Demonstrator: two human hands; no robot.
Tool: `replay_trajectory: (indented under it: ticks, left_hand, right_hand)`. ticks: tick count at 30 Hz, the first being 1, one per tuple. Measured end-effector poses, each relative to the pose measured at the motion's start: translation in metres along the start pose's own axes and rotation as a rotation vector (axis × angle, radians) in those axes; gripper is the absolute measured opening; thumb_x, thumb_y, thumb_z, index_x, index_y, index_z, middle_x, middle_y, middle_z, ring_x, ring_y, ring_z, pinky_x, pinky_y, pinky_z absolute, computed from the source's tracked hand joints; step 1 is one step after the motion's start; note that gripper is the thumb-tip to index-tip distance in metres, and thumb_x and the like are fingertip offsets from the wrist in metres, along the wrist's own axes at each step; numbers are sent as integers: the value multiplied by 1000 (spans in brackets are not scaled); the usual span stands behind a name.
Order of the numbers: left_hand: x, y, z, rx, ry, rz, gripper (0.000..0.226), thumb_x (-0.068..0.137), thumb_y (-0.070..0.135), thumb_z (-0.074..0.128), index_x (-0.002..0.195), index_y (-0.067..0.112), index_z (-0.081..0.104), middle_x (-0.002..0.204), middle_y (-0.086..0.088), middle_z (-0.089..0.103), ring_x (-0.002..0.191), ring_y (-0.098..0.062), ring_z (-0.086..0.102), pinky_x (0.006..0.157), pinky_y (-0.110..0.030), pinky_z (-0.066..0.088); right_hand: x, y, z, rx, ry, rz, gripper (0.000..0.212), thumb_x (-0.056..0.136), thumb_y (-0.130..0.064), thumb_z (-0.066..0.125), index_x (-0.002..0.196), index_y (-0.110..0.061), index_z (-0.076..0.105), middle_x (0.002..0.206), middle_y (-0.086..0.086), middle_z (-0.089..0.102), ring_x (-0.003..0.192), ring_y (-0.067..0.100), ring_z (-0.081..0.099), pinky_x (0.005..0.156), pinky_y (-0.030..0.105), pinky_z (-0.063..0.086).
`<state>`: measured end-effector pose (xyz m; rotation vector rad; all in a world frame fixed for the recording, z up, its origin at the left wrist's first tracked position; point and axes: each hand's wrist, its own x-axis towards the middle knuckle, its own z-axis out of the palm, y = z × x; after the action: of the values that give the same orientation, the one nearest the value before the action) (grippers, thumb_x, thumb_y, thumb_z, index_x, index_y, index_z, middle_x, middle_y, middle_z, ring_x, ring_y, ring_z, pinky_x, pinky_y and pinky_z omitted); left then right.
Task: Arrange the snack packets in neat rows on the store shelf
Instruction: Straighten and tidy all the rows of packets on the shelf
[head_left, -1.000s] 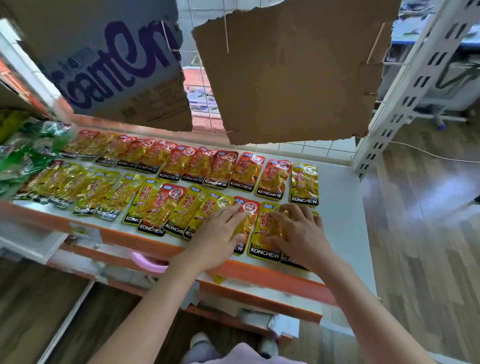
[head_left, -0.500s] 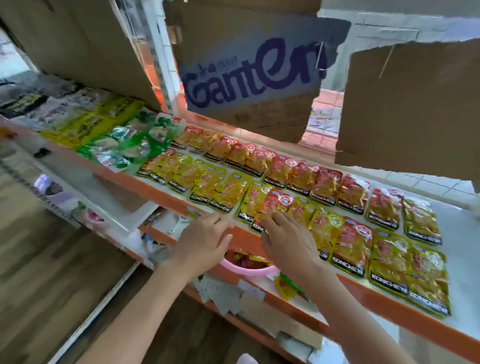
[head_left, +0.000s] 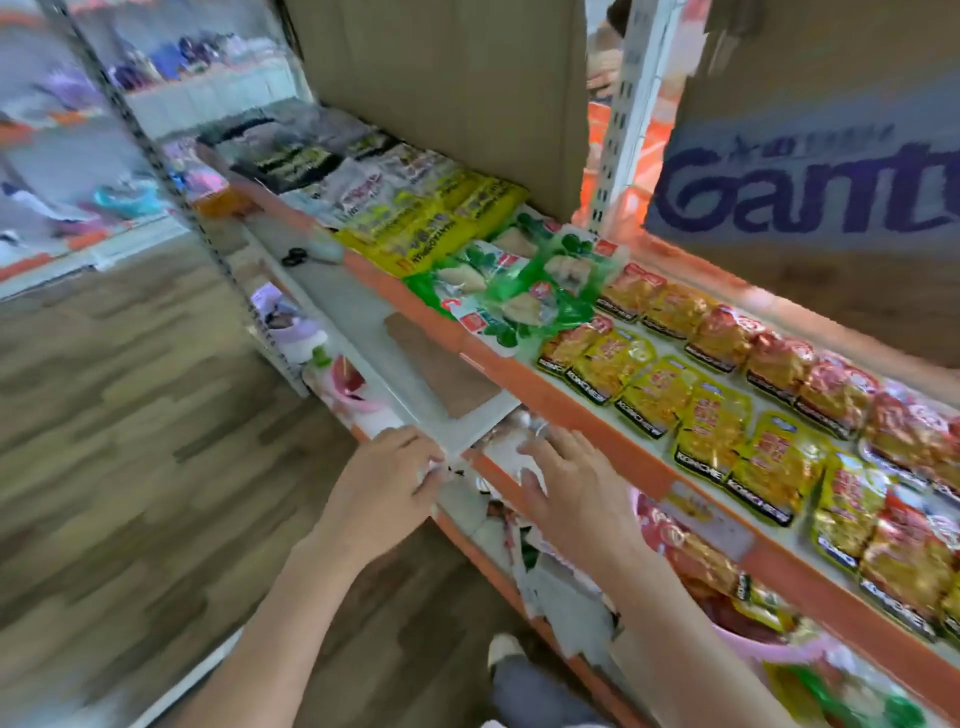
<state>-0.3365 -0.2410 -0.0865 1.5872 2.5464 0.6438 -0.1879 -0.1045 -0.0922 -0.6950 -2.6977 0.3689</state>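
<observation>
Both hands' grip released: left hand (head_left: 387, 480), right hand (head_left: 563, 483) below orange shelf edge (head_left: 613, 415), off snack packets (head_left: 717, 415)

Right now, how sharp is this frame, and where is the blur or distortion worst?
Head view: motion blur throughout, heaviest on the floor and far aisle at left; KONCHEW packets readable but smeared; both hands soft-edged; wide-angle bending of the shelf edge; lighting even, mild glare on wrappers.

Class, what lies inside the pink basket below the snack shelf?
The pink basket holds red and yellow snack packets; the orange shelf edge covers the rest.
</observation>
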Motion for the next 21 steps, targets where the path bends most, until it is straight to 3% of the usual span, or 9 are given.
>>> replay_trajectory:
  ticks: [5, 8, 12, 16, 21]
  left_hand:
    - [39, -60, -15, 7, 51, -51, 11, 87, 21, 59, 89, 16, 69, 92, 6, 65, 82, -13, 60, 74, -28, 51]
    - [67, -101, -37, 24, 90, -100, 8, 86, 18, 59, 84, 14, 66, 85, 3, 63, 77, -14, 57, 72, -33, 51]
    - [103, -139, -66, 53, 100, -171, 9, 86, 17, 61, 78, 12, 63, 82, 1, 60, 75, -17, 54, 70, -32, 47]
    - [133, -182, -66, 11, 91, -191, 7, 87, 22, 61, 90, 16, 64, 90, 5, 60, 80, -14, 54, 76, -32, 46]
    - [181, -243, -71, -28, 92, -173, 16, 85, 18, 63, 101, 14, 67, 98, -1, 64, 88, -21, 60, 78, -32, 46]
  right_hand:
    - [86, -15, 40, 20, 11, -85, 23, 85, -18, 49, 96, -9, 67, 101, 5, 63, 96, 24, 57, 81, 35, 49]
    - [140, -33, 59, 110, 70, -129, 34, 84, -20, 37, 87, -4, 66, 88, 9, 62, 84, 27, 59, 70, 35, 50]
    - [200, -54, 73, 121, 50, -143, 22, 81, -19, 44, 80, -7, 63, 81, 8, 58, 72, 26, 56, 61, 34, 48]
    - [246, -62, 93, 100, 42, -145, 22, 80, -21, 41, 83, -9, 59, 86, 5, 57, 77, 26, 55, 66, 35, 49]
    - [300, -79, 118, 54, 26, -84, 17, 78, -17, 51, 89, -8, 62, 90, 8, 59, 81, 29, 57, 69, 36, 48]
